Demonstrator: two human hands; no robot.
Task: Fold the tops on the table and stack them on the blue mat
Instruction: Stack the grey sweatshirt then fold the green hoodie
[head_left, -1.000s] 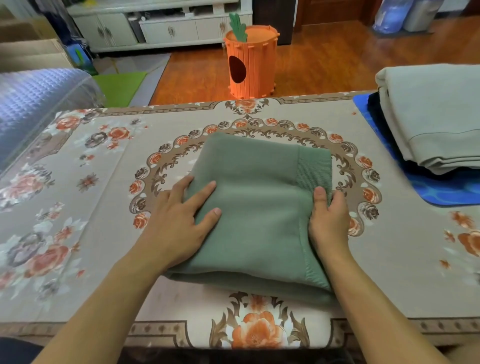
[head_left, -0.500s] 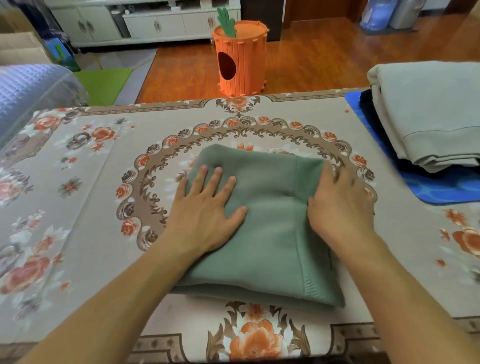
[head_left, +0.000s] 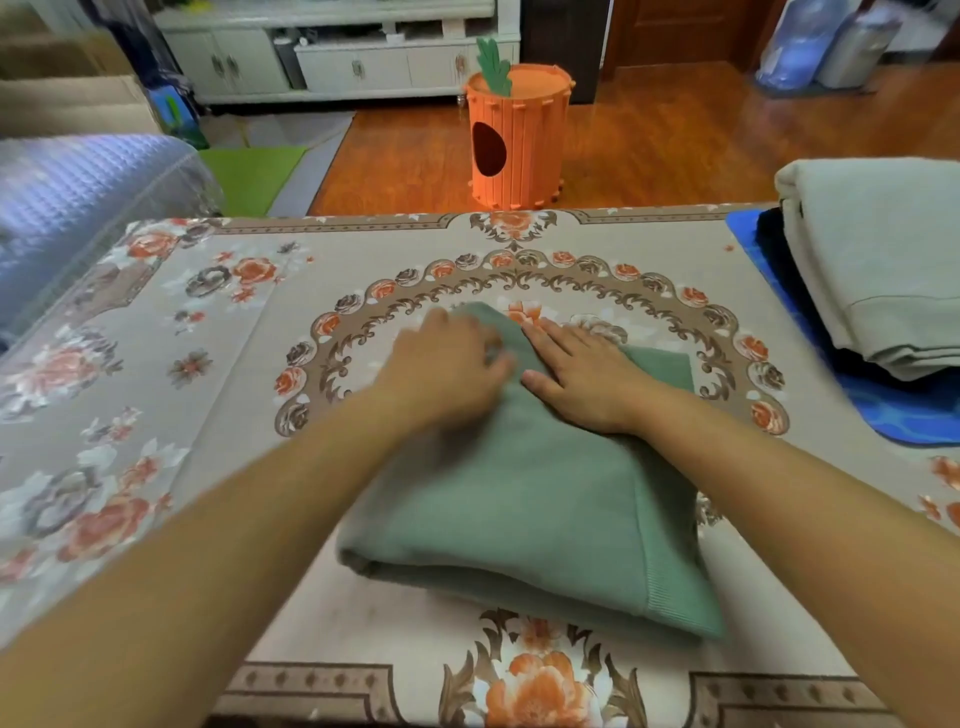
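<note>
Nearest the viewer, a folded green top (head_left: 519, 509) lies on the flowered tabletop (head_left: 218, 364), its thick folded edge toward the person and its long axis running away from them, tilted slightly to the right. Both forearms reach out over it.

Farther along, both hands rest on the far end of the top, side by side and almost touching. The right hand (head_left: 582, 379) lies flat, fingers straight and together, pressing the cloth down. The left hand (head_left: 447, 364) is blurred; its fingers look spread and laid on the far left corner, but whether they pinch the cloth cannot be told.

Beyond and to the right of the right hand, well apart from the green top, is the blue mat (head_left: 893, 415) at the tabletop's right edge. On it sits a stack: a pale grey folded top (head_left: 878, 260) over a dark one (head_left: 774, 249).

The mat lies on the right hand's side, so the right hand is the nearer one. The green top looks fully folded; carrying it rightward onto the stack is likely what remains.
</note>
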